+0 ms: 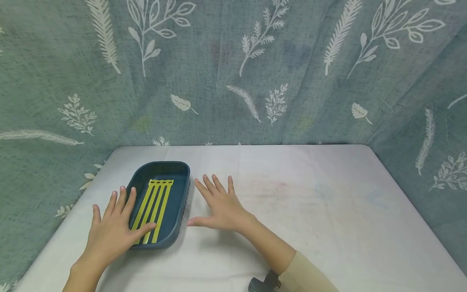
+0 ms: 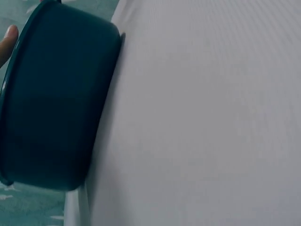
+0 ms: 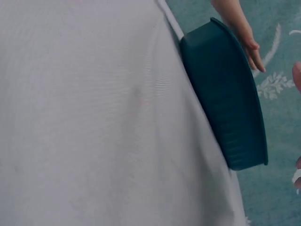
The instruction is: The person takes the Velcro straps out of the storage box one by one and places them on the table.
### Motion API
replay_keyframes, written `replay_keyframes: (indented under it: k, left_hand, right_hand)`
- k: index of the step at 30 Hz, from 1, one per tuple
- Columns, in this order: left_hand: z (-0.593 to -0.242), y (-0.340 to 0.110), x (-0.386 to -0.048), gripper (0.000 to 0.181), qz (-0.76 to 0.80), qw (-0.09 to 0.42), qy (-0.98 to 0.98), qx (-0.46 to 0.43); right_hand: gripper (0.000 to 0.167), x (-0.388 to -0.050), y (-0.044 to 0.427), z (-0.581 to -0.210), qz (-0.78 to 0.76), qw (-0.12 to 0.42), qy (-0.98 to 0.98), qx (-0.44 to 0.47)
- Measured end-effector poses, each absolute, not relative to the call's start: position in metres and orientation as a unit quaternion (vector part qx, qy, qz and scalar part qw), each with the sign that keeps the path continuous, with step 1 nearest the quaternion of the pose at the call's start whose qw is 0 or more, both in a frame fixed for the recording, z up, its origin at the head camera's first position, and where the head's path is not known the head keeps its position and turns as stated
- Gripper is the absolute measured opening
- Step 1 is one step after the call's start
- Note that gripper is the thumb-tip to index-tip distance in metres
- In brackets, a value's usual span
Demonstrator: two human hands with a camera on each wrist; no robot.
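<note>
A dark blue-green basin (image 1: 182, 211) with rounded corners stands on the left part of the table. Flat yellow strips (image 1: 163, 209), several side by side and joined by a notched band at their far end, lie inside it. My left hand (image 1: 111, 233) is spread over the basin's near left side, its thumb above the strips and hiding part of them; whether it touches the rim I cannot tell. Fingers spread, my right hand (image 1: 222, 209) hovers just right of the basin, apart from it and holding nothing. Both wrist views show the basin's outer wall (image 2: 61, 103) from the side.
A white cloth (image 1: 310, 227) covers the table, faintly stained near the middle. Blue-green curtains (image 1: 215, 73) with white leaf prints hang behind and at both sides. Around the right wrist, near a beige sleeve (image 1: 306, 275), sits a dark device (image 1: 264, 283).
</note>
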State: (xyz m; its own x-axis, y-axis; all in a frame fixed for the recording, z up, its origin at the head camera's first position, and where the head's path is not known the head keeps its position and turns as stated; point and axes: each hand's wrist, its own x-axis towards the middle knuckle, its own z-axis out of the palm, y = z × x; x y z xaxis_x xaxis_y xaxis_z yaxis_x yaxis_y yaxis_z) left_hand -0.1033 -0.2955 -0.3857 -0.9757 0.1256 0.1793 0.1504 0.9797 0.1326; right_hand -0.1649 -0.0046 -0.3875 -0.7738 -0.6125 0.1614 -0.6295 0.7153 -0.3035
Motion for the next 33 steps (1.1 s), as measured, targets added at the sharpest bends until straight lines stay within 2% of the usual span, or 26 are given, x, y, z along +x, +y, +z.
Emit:
replay_keyframes:
  k: [5, 13, 22, 27, 33]
  left_hand:
    - [-0.391, -0.308, -0.099, 0.105, -0.105, 0.063, -0.991, -0.058]
    - [-0.394, -0.321, -0.098, 0.106, -0.224, -0.010, -0.974, -0.027]
    - [-0.404, -0.343, -0.101, 0.103, -0.400, -0.099, -0.911, -0.019]
    - [-0.411, -0.359, -0.102, 0.095, -0.440, -0.105, -0.892, -0.026]
    - [-0.416, -0.378, -0.104, 0.085, -0.466, -0.102, -0.877, -0.066]
  right_hand:
    - [0.099, -0.166, -0.014, -0.395, 0.229, -0.009, -0.912, 0.341]
    - [0.098, -0.167, -0.026, -0.409, 0.311, -0.035, -0.888, 0.338]
    - [0.097, -0.168, -0.035, -0.429, 0.446, -0.121, -0.830, 0.313]
    - [0.097, -0.169, -0.040, -0.433, 0.496, -0.150, -0.800, 0.303]
    - [0.100, -0.169, -0.046, -0.435, 0.518, -0.143, -0.789, 0.298]
